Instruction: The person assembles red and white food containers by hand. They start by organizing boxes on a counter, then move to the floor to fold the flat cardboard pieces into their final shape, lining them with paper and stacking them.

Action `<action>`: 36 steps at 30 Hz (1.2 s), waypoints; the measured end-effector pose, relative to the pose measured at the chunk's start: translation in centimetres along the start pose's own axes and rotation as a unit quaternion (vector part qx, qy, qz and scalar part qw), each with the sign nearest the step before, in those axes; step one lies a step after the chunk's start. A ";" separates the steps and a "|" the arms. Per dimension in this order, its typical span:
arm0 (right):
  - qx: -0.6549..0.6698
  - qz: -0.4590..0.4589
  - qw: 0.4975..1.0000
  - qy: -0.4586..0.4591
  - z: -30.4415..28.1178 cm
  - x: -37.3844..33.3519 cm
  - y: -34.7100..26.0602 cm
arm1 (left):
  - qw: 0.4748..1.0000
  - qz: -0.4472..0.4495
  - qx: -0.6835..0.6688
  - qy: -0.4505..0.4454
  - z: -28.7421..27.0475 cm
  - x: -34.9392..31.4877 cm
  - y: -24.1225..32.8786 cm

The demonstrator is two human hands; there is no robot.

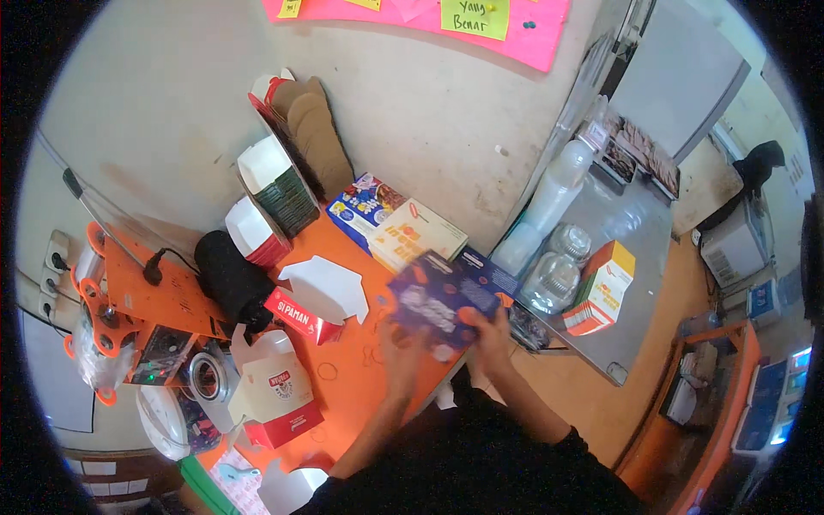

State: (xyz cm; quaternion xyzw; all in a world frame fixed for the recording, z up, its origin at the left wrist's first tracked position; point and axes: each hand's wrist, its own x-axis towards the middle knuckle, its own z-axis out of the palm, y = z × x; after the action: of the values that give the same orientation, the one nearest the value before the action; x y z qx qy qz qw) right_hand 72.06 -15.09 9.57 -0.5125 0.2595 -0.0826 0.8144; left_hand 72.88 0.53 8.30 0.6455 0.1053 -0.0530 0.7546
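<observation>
A purple box (438, 305) with orange and white print is tilted in front of me, blurred by motion. Its lower right corner is gripped by my right hand (489, 336), the thumb lying on the printed face. My left hand (403, 354) is at the box's lower left edge; its fingers are smeared, so their hold does not show. Just behind is a second dark purple box (489, 273). Beyond that, a cream and orange box (418, 233) and a blue box (367, 204) lie on the orange table (352, 365) near the wall.
Open red and white food cartons (279, 390) stand at left, near a black cylinder (230, 279) and an orange machine (163, 300). Stacked paper trays (287, 202) lean by the wall. On the metal table (639, 283) are clear plastic containers (558, 270) and an orange and white box (601, 292).
</observation>
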 end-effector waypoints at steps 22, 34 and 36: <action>-0.571 -0.037 0.803 0.167 -11.9 9.9 6.2 | 0.973 0.048 0.216 0.059 9.5 7.1 -16.4; -0.607 -0.096 0.762 0.205 -10.8 8.1 1.8 | 0.839 0.211 0.475 0.161 -2.0 5.7 -6.2; -0.540 -0.260 0.773 0.207 -9.8 6.9 0.3 | 0.727 0.183 0.584 0.311 -7.1 6.7 -2.2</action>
State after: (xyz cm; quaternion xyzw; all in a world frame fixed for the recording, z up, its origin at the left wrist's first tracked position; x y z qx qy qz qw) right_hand 72.89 -25.50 3.68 -0.8864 0.2806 -0.2415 0.2778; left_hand 78.29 7.53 3.68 0.9458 0.1625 0.2384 0.1489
